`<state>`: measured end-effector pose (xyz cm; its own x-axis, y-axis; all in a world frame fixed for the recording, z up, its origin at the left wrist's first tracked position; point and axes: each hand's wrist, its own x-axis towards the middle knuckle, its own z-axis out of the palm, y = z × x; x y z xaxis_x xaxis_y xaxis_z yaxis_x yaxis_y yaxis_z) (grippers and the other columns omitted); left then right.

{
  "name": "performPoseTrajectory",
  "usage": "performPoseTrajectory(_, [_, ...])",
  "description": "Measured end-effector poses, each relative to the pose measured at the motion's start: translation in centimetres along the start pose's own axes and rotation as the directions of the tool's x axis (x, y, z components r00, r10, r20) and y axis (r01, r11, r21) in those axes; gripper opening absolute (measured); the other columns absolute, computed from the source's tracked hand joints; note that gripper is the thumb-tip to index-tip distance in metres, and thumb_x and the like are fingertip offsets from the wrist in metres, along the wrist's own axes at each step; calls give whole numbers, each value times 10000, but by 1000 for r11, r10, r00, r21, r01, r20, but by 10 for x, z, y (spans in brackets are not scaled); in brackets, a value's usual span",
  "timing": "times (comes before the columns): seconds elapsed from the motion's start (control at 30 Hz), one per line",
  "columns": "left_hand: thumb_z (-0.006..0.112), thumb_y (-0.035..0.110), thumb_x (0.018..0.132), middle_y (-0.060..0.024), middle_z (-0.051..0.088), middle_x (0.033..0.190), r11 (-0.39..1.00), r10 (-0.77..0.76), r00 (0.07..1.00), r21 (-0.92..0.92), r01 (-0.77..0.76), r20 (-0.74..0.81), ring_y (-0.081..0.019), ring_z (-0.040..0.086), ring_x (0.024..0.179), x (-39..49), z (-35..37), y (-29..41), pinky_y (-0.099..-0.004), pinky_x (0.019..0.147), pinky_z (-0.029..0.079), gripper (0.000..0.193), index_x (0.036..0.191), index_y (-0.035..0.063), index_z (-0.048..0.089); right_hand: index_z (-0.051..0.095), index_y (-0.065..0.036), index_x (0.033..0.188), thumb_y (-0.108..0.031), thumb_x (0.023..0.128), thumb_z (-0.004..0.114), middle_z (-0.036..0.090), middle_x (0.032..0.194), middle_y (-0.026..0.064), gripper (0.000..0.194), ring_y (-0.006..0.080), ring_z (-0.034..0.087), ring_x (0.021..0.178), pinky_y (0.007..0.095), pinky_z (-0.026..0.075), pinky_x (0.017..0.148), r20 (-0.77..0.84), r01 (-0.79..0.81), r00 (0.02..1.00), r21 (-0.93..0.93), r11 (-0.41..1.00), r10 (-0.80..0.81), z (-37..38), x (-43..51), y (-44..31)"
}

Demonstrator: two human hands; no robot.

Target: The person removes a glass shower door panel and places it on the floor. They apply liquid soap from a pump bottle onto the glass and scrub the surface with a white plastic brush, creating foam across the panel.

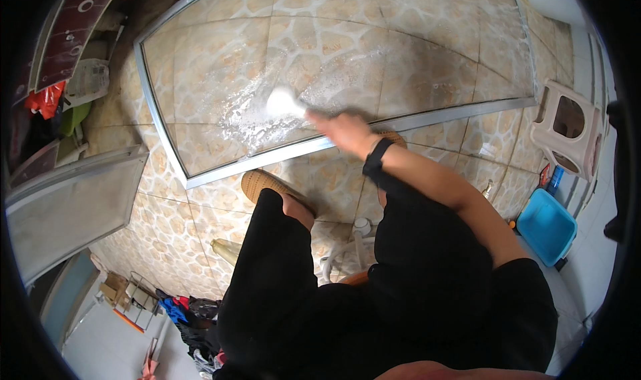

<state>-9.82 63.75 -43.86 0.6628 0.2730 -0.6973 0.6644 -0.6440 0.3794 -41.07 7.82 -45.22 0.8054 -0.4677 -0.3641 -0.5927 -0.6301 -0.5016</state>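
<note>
My right hand [348, 132] is closed around the handle of a white scrubbing tool, probably a brush [283, 101]. Its blurred head rests on a framed glass panel [425, 64], near the panel's close edge. Water and white suds [248, 125] spread over the glass around the head. The silver metal frame [285, 152] borders the pane, and patterned floor tiles show through it. A dark band [375, 157] circles my right wrist. My left hand is out of view.
My feet, in woven slippers [260, 182], are at the panel's near edge. A plastic stool [568, 130] and a blue basin [547, 227] stand to the right. Another framed panel [70, 210] is on the left. A bottle [225, 251] lies beside my leg.
</note>
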Motion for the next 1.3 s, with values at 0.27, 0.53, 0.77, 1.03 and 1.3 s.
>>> performPoseTrajectory(0.27, [622, 459, 884, -182, 627, 1084, 783, 274, 931, 619, -68, -243, -327, 593, 1024, 32, -2, 3, -445, 943, 466, 591, 1251, 4, 532, 498, -330, 1397, -364, 969, 524, 663, 832, 128, 430, 296, 636, 707, 404, 503, 656, 62, -83, 995, 200, 976, 72, -90, -96, 129])
performPoseTrajectory(0.53, [642, 369, 880, -239, 595, 1185, 596, 775, 477, 731, -333, -414, -374, 548, 1120, 47, 63, 113, -471, 1029, 394, 583, 1286, -30, 515, 481, -393, 1390, -298, 918, 598, 686, 974, 114, 495, 351, 624, 732, 460, 501, 677, 318, -160, 906, -354, 921, 279, -180, -150, 204])
performPoseTrajectory(0.77, [537, 281, 949, -264, 381, 1467, 225, 900, 394, 576, -786, 186, -415, 326, 1373, 20, 182, 204, -461, 1147, 247, 578, 1403, -47, 394, 463, -361, 1407, -312, 962, 499, 603, 709, 115, 449, 283, 602, 591, 401, 496, 567, 148, 366, 927, -144, 919, -346, -11, 39, -34])
performPoseTrajectory(1.03, [470, 357, 980, -264, 83, 1581, 139, 727, 542, 683, -717, 421, -445, 107, 1454, -2, 193, 190, -503, 1170, 168, 740, 1508, -28, 122, 390, -428, 1441, -318, 958, 532, 641, 799, 165, 515, 329, 640, 697, 438, 505, 642, 443, -11, 875, -382, 924, 193, -132, -108, 135])
performPoseTrajectory(1.3, [494, 379, 966, -293, 44, 1574, 88, 730, 506, 670, -737, 460, -455, 60, 1459, -1, 195, 190, -502, 1180, 128, 819, 1507, -49, 51, 437, -395, 1421, -394, 968, 510, 610, 719, 151, 458, 321, 603, 647, 432, 495, 652, 414, 99, 910, -186, 978, -13, -121, -75, 97])
